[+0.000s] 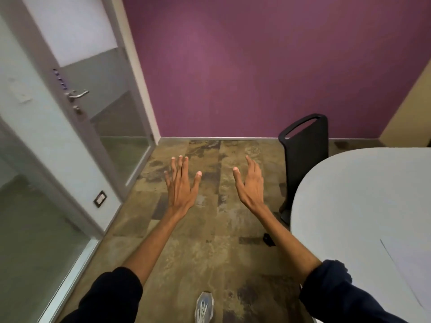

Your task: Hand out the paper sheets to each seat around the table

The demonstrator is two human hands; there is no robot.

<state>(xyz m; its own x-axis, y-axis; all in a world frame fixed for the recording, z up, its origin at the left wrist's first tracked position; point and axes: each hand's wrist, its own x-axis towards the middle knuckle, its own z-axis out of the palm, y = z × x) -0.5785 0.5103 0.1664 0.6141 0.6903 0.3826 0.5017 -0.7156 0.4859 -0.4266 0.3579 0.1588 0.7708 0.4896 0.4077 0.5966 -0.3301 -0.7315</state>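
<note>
I have both hands held out ahead of me over the mottled brown floor (210, 243). The left hand (180, 183) and the right hand (250, 183) have their fingers straight and spread and hold nothing. The only paper sheet (410, 264) I can make out lies flat on the pale rounded table (349, 194) at the near right, its edge faint against the top. I cannot tell whether it is one sheet or several. A black chair (305, 155) stands at the table's far left end, close to the rim. With no paper in hand, I judge the step to be turning right and collecting it. Thin paper on a smooth top likely resists lifting, so I would slide it with flat fingers until a corner overhangs the rim. Then I would pinch it, thumb beneath, and lay it square before the chair.
</note>
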